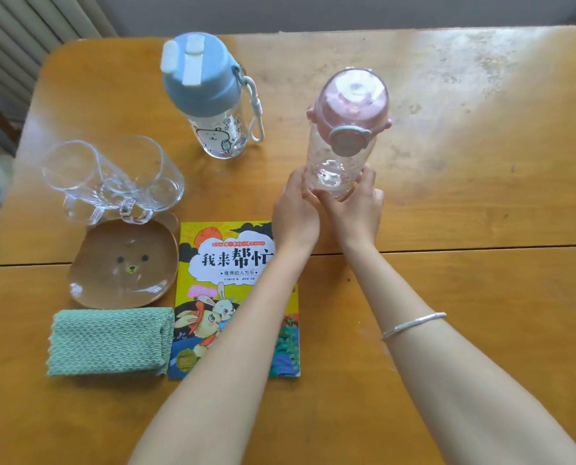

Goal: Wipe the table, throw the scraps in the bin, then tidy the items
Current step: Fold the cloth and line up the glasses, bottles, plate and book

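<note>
- Pink-lidded clear plastic bottle [345,135]: stands upright near the middle of the wooden table [481,162], gripped around its lower body from both sides.
- Left hand [295,209]: fingers curled around the bottle's left side near the base, holding it; the forearm crosses over the upper right corner of the book.
- Right hand [355,209]: fingers wrapped around the bottle's right side and base, holding it; a thin silver bangle [414,325] circles this forearm.
- Colourful children's picture book [226,297]: lies flat, cover up, just left of the hands, towards the near edge.
- Blue-lidded clear plastic bottle [209,99]: stands upright behind the book, apart from the pink one, with a white strap [256,112] hanging at its right side.
- Clear glass cups [112,179]: grouped at the left, touching each other, just behind the plate.
- Brown bear-face plate [125,263]: sits just left of the book.
- Folded green knitted cloth [112,340]: lies in front of the plate, its right edge touching the book.
</note>
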Demonstrator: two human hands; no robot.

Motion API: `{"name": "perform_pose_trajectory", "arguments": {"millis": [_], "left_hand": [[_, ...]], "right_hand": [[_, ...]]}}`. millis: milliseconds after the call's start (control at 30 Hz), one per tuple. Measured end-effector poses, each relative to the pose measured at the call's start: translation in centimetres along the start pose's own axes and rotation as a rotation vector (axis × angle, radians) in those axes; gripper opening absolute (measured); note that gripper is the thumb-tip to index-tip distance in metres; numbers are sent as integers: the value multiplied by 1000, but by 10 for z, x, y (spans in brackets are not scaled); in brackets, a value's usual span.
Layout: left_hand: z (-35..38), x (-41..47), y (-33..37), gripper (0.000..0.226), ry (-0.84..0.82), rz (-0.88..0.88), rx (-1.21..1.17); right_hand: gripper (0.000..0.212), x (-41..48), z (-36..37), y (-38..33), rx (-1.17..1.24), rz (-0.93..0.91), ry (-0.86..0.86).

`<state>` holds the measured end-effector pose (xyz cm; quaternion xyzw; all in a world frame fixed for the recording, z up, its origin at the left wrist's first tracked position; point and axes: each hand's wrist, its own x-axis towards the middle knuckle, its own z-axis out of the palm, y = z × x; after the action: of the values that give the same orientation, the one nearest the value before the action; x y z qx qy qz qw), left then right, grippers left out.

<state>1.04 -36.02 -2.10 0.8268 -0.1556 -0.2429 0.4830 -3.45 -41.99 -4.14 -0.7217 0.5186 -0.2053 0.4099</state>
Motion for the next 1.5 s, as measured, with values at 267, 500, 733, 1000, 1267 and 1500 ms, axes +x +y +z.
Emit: {"name": "perform_pose_trajectory", "arguments": {"millis": [267,500,733,1000,1267,1500], "left_hand": [[-35,13,-21,35,321,-95,-46],[-49,51,-26,58,412,-216,-131],[-49,66,-27,51,438,-217,-149],[-47,79,-37,56,507,-140,-90],[-52,101,-34,83,560,10,4],[-62,106,-34,83,574,13,-15]], "right_hand": [[70,-10,18,-12,-27,-28,-64],[71,-8,22,-13,-39,-37,-82],[72,-5,36,-22,-68,-62,-89],[73,-3,50,-26,-62,-65,-56],[71,2,58,-26,-76,-90,-37],[72,2,56,-28,-85,-90,-31]]}}
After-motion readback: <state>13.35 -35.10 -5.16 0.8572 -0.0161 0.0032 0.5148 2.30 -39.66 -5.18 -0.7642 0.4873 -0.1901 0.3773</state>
